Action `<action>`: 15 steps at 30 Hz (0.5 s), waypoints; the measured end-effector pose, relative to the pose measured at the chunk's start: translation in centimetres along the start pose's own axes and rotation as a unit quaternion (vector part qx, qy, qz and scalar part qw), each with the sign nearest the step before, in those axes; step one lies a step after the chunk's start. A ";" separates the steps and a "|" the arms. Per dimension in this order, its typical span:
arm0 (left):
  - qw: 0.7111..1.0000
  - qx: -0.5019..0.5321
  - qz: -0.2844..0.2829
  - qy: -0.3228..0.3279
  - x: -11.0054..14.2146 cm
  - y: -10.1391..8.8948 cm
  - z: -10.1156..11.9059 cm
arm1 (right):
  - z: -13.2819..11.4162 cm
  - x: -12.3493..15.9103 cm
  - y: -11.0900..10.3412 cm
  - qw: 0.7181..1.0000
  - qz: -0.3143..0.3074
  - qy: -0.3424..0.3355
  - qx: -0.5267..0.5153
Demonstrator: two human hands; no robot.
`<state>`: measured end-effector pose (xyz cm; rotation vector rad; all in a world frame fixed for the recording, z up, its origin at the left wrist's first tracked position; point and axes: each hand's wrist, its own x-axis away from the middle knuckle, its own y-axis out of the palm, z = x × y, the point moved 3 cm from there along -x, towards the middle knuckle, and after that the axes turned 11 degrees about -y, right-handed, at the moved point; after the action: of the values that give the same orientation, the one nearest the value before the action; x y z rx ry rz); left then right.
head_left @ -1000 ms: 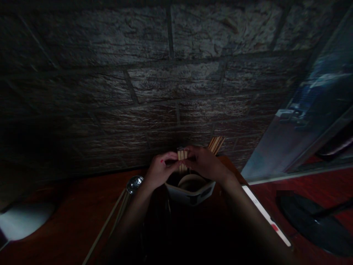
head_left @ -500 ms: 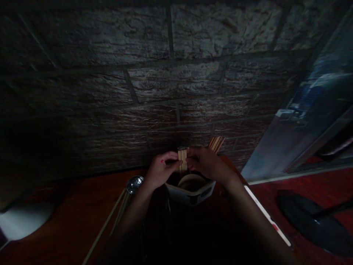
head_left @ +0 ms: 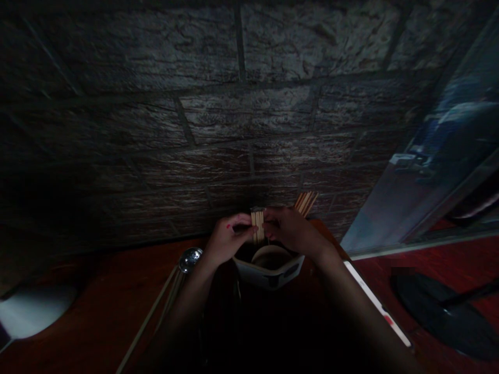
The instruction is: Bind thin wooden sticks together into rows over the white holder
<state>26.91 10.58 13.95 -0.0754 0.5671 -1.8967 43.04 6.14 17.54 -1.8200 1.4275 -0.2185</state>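
Note:
A bundle of thin wooden sticks [head_left: 258,224], upright and side by side, is pinched between my two hands. My left hand [head_left: 226,240] closes on its left side with thumb and fingers. On the other side, my right hand [head_left: 290,229] grips it, with some fingertips hidden. Right below stands a light container [head_left: 255,275] with dark marks on its front wall. Inside it a round tan rim [head_left: 268,250] shows. More wooden sticks [head_left: 306,202] lean out behind my right hand; their lower ends are hidden.
A shiny metal ball-like object [head_left: 190,259] and long thin sticks [head_left: 150,317] lie on the wooden table [head_left: 109,280], left of my forearm. A white strip [head_left: 376,304] runs along the right. Behind rises a brick-patterned wall [head_left: 218,119]. A round black stand base [head_left: 440,317] is on the red floor.
Almost nothing differs. Both hands keep hold of the stick bundle in the same place, with only a very slight shift of the right fingers.

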 end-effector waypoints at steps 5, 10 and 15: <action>1.000 0.007 0.001 -0.004 0.1 0.0 0.0 | -0.1 0.1 -0.1 1.000 0.001 0.012 0.012; 1.000 0.010 0.000 -0.007 0.1 0.0 -0.1 | -0.5 0.1 -0.3 1.000 0.002 0.004 0.021; 1.000 0.016 -0.006 -0.009 0.0 -0.1 -0.1 | -0.5 0.0 -0.2 1.000 0.008 0.002 0.021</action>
<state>26.80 10.60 13.88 -0.0756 0.5242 -1.9142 42.91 5.89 17.98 -1.7752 1.4291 -0.2408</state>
